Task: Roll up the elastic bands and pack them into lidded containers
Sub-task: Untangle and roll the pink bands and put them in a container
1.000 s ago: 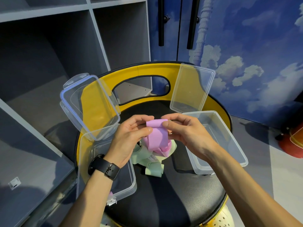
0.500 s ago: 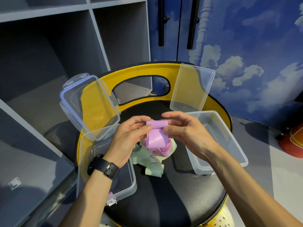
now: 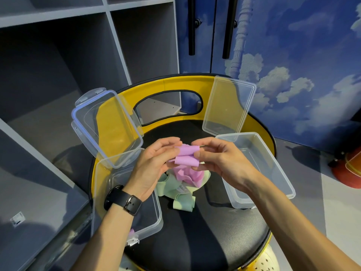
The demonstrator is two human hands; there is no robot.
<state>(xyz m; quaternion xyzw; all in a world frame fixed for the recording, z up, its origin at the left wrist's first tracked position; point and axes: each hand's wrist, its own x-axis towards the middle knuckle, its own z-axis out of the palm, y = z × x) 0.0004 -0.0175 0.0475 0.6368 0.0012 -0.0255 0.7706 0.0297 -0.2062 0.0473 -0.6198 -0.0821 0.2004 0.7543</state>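
No readable writing anywhere, and both hands, left and right, pinch the half-rolled purple band by its ends, raised above the band pile between two open containers.

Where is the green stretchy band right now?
In the head view, the green band lies crumpled on the black seat, mid-frame under the hands and the purple band, between the two open clear containers.
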